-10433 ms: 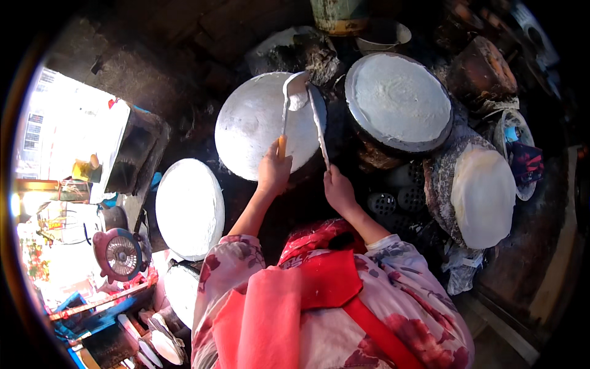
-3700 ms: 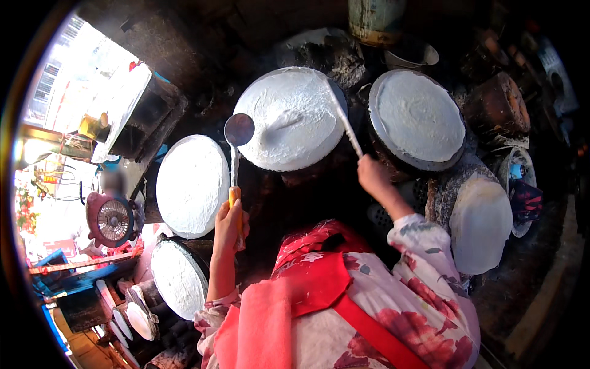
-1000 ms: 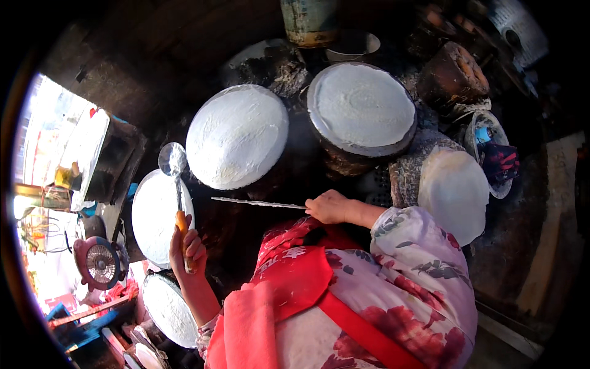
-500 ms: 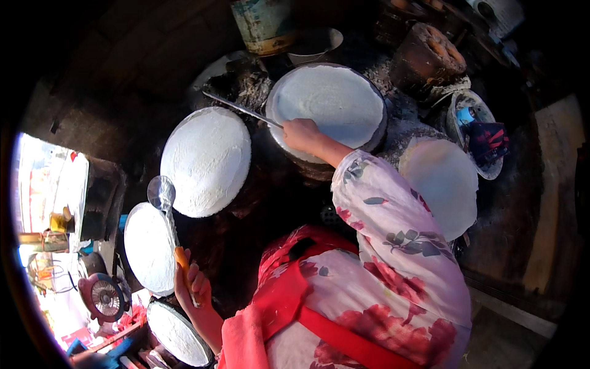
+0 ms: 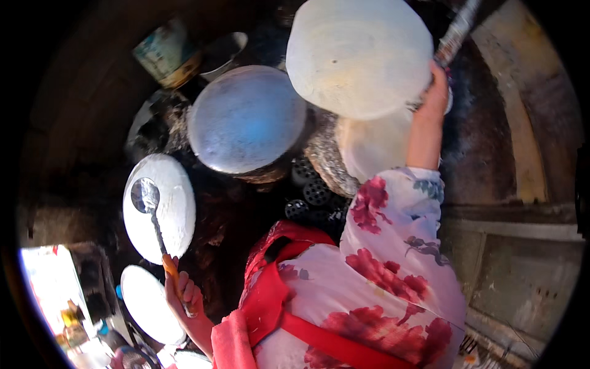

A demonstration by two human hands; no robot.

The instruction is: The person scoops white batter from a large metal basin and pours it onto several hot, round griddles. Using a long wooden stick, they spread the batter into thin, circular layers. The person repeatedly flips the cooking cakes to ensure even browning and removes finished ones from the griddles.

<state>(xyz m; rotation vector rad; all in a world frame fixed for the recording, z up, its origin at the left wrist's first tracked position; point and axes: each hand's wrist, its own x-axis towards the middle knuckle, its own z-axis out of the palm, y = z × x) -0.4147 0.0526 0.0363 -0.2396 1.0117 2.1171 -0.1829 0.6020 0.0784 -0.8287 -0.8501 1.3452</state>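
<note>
My right hand is closed at the edge of a large, thin round flatbread, lifted at the upper right. A long flat metal spatula sticks up from the same hand. Under the raised flatbread lies another pale round flatbread, partly covered. My left hand grips a ladle by its orange handle. The ladle's round bowl overlaps a batter-coated round griddle at the left. Between the hands, a bare round griddle shines bluish.
Another white-coated griddle stands at the lower left. Perforated coal briquettes lie below the bare griddle. A paint-stained bucket and a bowl stand at the back left. A wooden board is at the right.
The flatbread has come off the middle griddle, leaving it bare, and my right hand has swung rightward with it. My left hand still holds the ladle. The view has shifted right.
</note>
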